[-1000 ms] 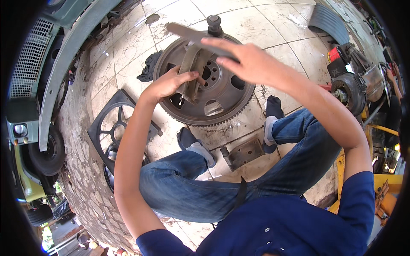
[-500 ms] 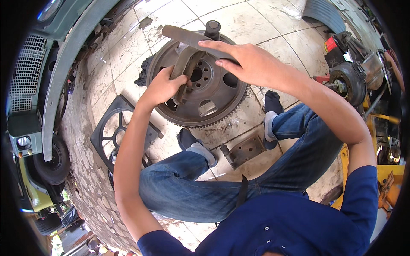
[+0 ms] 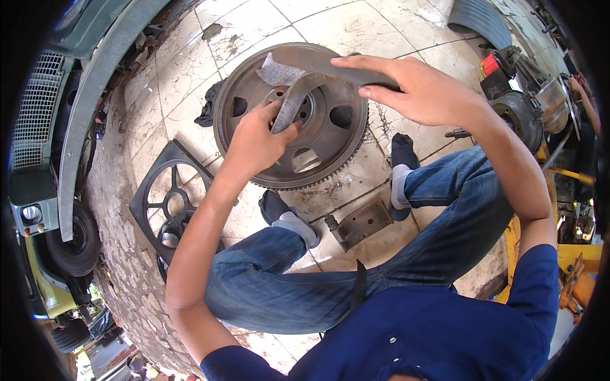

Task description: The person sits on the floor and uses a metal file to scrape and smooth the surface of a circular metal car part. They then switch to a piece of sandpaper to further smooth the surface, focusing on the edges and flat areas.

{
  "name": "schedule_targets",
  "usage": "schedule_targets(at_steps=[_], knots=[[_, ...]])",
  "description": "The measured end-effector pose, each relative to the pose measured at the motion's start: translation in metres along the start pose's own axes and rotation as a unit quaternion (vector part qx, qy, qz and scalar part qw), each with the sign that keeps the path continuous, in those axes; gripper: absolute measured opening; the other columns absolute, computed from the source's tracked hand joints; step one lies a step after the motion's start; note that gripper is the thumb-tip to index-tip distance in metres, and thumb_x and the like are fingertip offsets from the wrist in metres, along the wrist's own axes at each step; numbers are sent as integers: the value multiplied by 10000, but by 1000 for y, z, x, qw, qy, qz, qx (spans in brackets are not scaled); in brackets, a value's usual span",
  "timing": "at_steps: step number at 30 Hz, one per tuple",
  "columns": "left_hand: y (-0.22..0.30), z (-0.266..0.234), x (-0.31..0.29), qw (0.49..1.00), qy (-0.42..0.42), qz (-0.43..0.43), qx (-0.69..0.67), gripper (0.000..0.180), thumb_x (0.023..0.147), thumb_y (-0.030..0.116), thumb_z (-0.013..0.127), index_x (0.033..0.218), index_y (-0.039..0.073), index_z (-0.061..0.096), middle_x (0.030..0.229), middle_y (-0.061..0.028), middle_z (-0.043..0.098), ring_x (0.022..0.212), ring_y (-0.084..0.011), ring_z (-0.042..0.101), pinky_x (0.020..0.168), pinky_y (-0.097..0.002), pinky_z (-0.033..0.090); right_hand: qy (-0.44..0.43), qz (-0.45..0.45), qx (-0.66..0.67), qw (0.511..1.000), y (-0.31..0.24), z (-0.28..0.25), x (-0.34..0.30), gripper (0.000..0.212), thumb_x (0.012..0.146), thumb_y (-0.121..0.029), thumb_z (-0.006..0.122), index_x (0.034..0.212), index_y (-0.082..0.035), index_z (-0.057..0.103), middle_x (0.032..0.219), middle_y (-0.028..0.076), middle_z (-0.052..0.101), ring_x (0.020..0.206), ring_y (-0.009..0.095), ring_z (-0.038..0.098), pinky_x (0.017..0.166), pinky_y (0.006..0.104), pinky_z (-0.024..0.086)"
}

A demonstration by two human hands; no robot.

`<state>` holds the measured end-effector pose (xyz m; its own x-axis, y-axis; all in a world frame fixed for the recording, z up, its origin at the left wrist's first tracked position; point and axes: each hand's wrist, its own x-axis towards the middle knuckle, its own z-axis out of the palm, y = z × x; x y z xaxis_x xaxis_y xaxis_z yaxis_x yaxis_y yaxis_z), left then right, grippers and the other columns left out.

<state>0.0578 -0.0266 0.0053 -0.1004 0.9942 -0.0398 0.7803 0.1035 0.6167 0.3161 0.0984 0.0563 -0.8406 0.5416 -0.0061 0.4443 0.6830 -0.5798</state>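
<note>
One curved metal piece [image 3: 293, 105] stands tilted above the toothed flywheel [image 3: 333, 141], gripped near its lower end by the left hand [image 3: 264, 140], the thumb against its right side and the forearm slanting up from the lower left. Across its upper end lies a flat file [image 3: 311, 61], whether touching I cannot tell, held in the right hand [image 3: 416, 86] with index finger stretched along it, thumb beneath and elbow bent outward. Beyond, on the tiled floor [image 3: 381, 38], are a drilled metal plate [image 3: 362, 225] between the feet and a black frame [image 3: 173, 152] to the left.
</note>
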Motion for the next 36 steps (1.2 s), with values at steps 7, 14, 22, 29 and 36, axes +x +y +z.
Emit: schedule_targets(at_steps=[7, 14, 22, 29, 36], knots=[[-28, 18, -10, 977, 32, 152, 143, 374, 845, 272, 776, 1039, 32, 565, 892, -179, 692, 800, -387, 676, 700, -456, 526, -101, 113, 168, 974, -15, -34, 1, 498, 1041, -261, 530, 1529, -289, 431, 691, -22, 446, 490, 51, 427, 482, 237, 401], [-17, 11, -5, 983, -16, 94, 157, 370, 845, 335, 775, 997, 40, 611, 853, -173, 696, 782, -376, 684, 679, -459, 524, -57, 116, 140, 982, -4, -21, 7, 502, 1035, -290, 550, 1524, -284, 436, 690, -19, 473, 512, 63, 435, 505, 254, 428], [-24, -10, 7, 997, -21, -24, 71, 432, 919, 411, 707, 1104, 24, 650, 973, -164, 700, 889, -285, 690, 791, -397, 528, -189, 151, 162, 957, 1, -10, 18, 541, 1022, -336, 538, 1539, -244, 412, 725, 47, 565, 527, 115, 502, 507, 302, 449], [-65, 8, 13, 996, 17, -7, 87, 585, 939, 454, 645, 1307, 5, 573, 1255, -203, 604, 1202, -362, 562, 1020, -428, 447, -175, 135, 143, 965, 13, 8, 35, 588, 992, -303, 574, 1551, -263, 394, 727, 36, 559, 503, 100, 462, 504, 282, 436], [-81, 9, 18, 990, 44, 54, 121, 432, 951, 352, 635, 1204, 1, 635, 1204, -172, 627, 1156, -350, 579, 984, -429, 469, -125, 116, 104, 980, 14, 18, 41, 566, 999, -298, 564, 1542, -299, 405, 804, 47, 594, 562, 121, 516, 525, 302, 461]])
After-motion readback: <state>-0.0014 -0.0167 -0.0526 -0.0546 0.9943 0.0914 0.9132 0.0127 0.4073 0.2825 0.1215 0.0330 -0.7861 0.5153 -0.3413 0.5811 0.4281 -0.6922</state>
